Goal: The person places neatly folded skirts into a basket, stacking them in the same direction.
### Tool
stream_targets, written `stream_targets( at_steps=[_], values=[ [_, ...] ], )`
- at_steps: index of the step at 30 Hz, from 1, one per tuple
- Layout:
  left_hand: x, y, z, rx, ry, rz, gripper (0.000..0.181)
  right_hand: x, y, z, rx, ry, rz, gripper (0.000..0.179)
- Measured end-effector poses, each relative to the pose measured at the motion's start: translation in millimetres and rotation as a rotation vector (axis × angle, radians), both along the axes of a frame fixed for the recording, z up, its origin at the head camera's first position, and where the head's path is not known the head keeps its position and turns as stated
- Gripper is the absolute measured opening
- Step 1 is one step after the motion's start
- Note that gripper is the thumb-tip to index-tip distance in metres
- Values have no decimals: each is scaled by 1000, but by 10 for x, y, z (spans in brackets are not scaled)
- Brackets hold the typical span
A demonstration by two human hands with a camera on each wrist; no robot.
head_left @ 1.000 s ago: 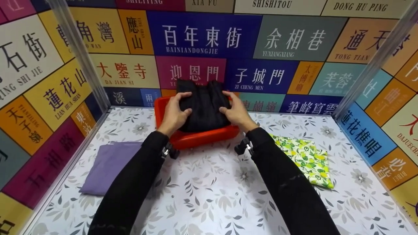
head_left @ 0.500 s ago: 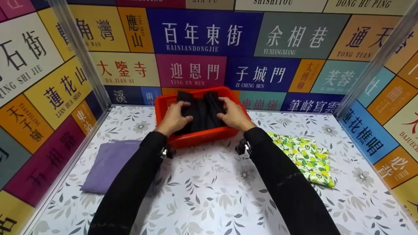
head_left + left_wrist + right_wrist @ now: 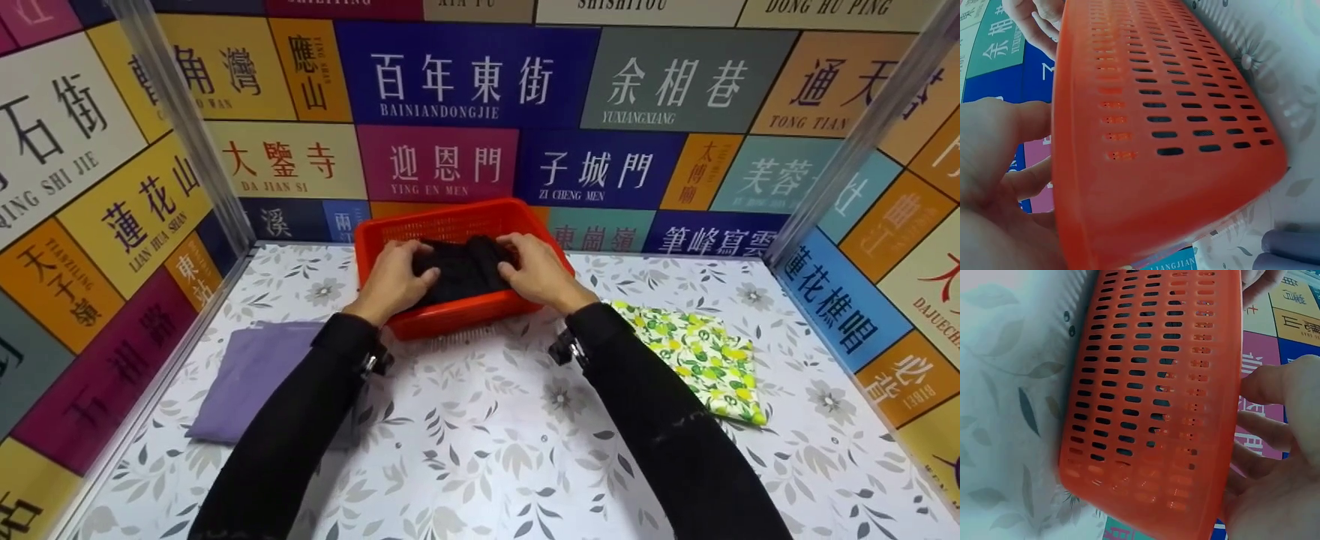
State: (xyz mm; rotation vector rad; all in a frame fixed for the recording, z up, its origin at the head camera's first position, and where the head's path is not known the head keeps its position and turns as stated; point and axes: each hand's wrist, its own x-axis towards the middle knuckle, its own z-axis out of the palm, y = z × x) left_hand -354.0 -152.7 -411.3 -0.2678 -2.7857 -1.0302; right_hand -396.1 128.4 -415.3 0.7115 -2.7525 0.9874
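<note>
A folded black cloth point(image 3: 457, 274) lies low inside a red plastic basket point(image 3: 469, 311) with slotted walls. My left hand point(image 3: 394, 277) holds the cloth's left side, its thumb toward the near edge. On the right side my right hand point(image 3: 540, 271) holds it in the same way. In the left wrist view, the fingers of the left hand point(image 3: 999, 169) reach over the basket rim. The right hand point(image 3: 1275, 433) likewise reaches past the rim in the right wrist view. Basket walls hide the cloth and the fingertips in both wrist views.
A folded purple cloth point(image 3: 251, 375) lies on the table at left, partly behind the left sleeve. At right is a folded lemon-print cloth point(image 3: 705, 364). Sign-printed walls point(image 3: 465, 82) enclose the back and sides of the floral-covered table point(image 3: 480, 450).
Both hands have moved down with the black cloth, from above the rim to inside the basket. The basket's back wall now shows. The purple and lemon-print cloths have stayed put.
</note>
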Motion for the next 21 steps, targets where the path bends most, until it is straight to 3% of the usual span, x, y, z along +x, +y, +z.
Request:
stream_targets(
  at_steps=[10, 21],
  values=[
    [147, 36, -69, 10, 6, -12, 48, 147, 128, -108, -46, 112, 32, 48],
    [372, 193, -112, -8, 87, -17, 46, 322, 265, -181, -90, 172, 76, 47]
  ],
)
